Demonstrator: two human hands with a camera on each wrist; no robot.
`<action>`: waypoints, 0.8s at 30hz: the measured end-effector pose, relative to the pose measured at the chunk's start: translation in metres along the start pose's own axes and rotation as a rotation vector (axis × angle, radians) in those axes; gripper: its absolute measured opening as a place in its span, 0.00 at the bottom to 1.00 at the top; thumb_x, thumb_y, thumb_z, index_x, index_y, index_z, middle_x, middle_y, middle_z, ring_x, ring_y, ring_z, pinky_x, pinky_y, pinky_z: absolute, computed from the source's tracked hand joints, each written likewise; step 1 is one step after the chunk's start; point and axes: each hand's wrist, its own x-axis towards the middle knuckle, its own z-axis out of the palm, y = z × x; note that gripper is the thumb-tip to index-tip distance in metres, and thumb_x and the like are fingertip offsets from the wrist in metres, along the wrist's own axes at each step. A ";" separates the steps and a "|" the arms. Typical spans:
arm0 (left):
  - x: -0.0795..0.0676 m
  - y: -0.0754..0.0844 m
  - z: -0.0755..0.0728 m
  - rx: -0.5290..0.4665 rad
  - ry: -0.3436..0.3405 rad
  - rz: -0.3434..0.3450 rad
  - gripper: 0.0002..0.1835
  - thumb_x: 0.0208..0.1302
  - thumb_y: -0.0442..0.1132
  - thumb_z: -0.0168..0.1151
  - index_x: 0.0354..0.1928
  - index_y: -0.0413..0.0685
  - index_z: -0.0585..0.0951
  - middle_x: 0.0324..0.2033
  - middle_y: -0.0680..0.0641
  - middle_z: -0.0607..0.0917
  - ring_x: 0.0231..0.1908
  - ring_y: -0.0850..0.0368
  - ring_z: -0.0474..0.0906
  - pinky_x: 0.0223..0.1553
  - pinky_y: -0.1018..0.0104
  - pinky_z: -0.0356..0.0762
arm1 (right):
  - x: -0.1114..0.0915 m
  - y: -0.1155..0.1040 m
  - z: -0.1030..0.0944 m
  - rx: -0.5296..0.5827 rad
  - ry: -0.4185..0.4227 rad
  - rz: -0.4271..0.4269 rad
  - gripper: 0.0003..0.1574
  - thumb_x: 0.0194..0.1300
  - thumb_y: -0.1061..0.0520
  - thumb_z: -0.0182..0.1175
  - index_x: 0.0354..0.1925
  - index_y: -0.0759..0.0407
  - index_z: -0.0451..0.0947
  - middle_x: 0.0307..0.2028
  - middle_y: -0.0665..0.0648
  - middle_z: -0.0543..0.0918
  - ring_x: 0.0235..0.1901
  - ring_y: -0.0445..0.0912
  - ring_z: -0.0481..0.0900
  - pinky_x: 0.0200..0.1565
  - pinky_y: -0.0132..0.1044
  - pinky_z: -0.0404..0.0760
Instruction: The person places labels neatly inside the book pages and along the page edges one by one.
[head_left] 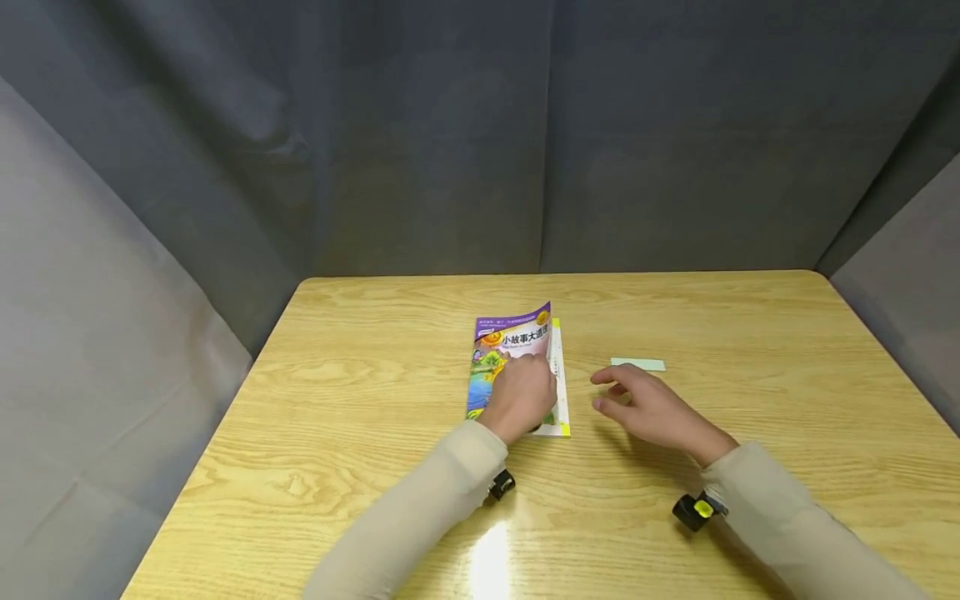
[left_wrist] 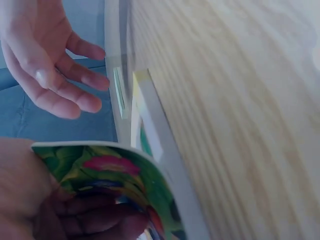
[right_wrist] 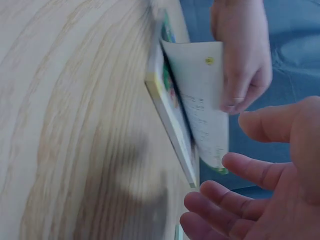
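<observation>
A thin storybook [head_left: 484,398] with a purple-topped, colourful cover lies on the table in front of me. My left hand [head_left: 523,392] pinches the right edge of its front cover, which bends up off the pages. In the right wrist view, the white inner side of the cover [right_wrist: 197,95] stands away from the page block [right_wrist: 167,115]. To the right of the book, my right hand [head_left: 651,410] hovers with fingers apart and loosely bent, holding nothing. Just beyond its fingers lies a pale green strip [head_left: 647,364].
The wood-grain table [head_left: 360,400] extends to both sides. Dark grey curtain [head_left: 435,150] hangs along its back edge, with lighter cloth [head_left: 90,333] at the left. Each wrist wears a small black camera [head_left: 692,512].
</observation>
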 end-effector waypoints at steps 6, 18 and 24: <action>0.010 0.013 0.007 -0.057 -0.001 -0.021 0.17 0.73 0.39 0.48 0.26 0.45 0.80 0.23 0.47 0.84 0.22 0.56 0.81 0.18 0.66 0.77 | 0.008 0.008 0.003 -0.158 0.058 -0.062 0.21 0.68 0.57 0.61 0.55 0.67 0.77 0.54 0.67 0.82 0.54 0.63 0.79 0.56 0.60 0.77; 0.013 0.021 0.008 -0.127 -0.011 -0.044 0.18 0.73 0.41 0.45 0.26 0.47 0.79 0.26 0.46 0.85 0.22 0.54 0.80 0.18 0.66 0.74 | 0.029 0.018 0.015 -0.375 0.100 -0.142 0.26 0.59 0.53 0.69 0.53 0.65 0.80 0.54 0.68 0.82 0.62 0.70 0.69 0.62 0.69 0.69; 0.009 0.017 0.000 -0.199 -0.033 -0.035 0.16 0.74 0.40 0.44 0.38 0.43 0.81 0.25 0.45 0.83 0.18 0.58 0.74 0.14 0.70 0.69 | 0.035 0.015 0.022 -0.400 0.071 -0.164 0.31 0.60 0.49 0.69 0.58 0.61 0.79 0.61 0.66 0.78 0.68 0.72 0.62 0.59 0.74 0.68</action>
